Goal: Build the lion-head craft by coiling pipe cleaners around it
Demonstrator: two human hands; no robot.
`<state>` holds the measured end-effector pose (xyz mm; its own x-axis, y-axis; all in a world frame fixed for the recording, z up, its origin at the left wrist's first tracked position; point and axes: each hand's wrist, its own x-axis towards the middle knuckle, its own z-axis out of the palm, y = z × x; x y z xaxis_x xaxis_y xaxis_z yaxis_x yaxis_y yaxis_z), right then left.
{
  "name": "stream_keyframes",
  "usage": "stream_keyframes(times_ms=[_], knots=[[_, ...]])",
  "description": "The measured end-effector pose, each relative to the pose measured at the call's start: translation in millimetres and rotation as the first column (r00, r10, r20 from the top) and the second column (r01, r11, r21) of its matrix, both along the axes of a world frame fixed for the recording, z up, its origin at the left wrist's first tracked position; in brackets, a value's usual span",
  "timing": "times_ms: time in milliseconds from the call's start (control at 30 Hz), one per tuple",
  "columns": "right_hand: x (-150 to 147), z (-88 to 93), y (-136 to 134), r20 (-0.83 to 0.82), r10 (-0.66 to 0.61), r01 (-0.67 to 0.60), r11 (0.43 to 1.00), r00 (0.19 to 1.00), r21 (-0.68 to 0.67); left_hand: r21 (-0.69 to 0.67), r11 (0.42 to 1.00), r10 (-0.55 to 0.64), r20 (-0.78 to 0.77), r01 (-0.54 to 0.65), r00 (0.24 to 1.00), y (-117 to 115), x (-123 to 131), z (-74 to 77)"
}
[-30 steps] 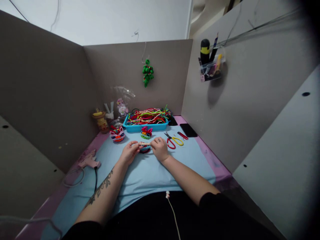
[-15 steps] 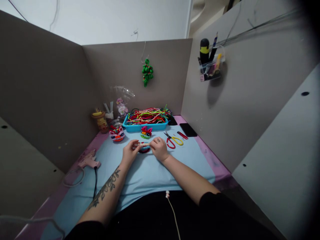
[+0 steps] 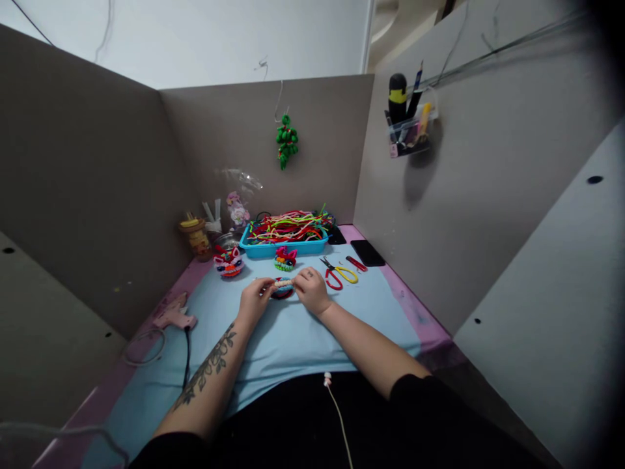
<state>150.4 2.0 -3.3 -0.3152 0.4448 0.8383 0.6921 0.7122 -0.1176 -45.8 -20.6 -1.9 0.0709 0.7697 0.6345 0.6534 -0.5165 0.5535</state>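
Observation:
Between my two hands a short cream-coloured braided cord (image 3: 282, 283) is stretched level. My left hand (image 3: 256, 298) pinches its left end between thumb and fingers. My right hand (image 3: 311, 290) is closed on the other end, with the fingertips partly hidden. Just below and behind the cord is a rounded blue, red and black cord piece (image 3: 282, 293), partly covered by it; I cannot tell whether the two are joined. Beyond my hands sits a small pink and green knotted animal head (image 3: 285, 259), and a larger red and orange one (image 3: 228, 262) stands to the left.
A blue tray (image 3: 284, 249) heaped with coloured cords stands at the back. Red-and-yellow-handled scissors (image 3: 340, 272), a red cutter (image 3: 356, 264) and a black phone (image 3: 368, 253) lie to the right. A pink glue gun (image 3: 174, 317) with its cable lies left. Partitions enclose three sides.
My left fingers have shifted slightly along the cord and lie flatter, closer together. My right hand stays almost where it was. The view has moved very slightly.

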Motion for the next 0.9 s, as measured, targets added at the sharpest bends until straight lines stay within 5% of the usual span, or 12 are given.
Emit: stream_keyframes(times_ms=[400,900], knots=[[-0.5,-3.8,0.4,0.114,-0.041,0.040,0.999,0.993,0.011,-0.075,0.997,-0.012,-0.130,0.002,0.991,6.5,2.4,-8.1],[-3.0,-3.6,-0.2,0.106,-0.117,0.111,0.992,0.987,0.058,-0.067,0.998,-0.003,-0.211,-0.011,0.978,-1.9,9.0,-0.7]])
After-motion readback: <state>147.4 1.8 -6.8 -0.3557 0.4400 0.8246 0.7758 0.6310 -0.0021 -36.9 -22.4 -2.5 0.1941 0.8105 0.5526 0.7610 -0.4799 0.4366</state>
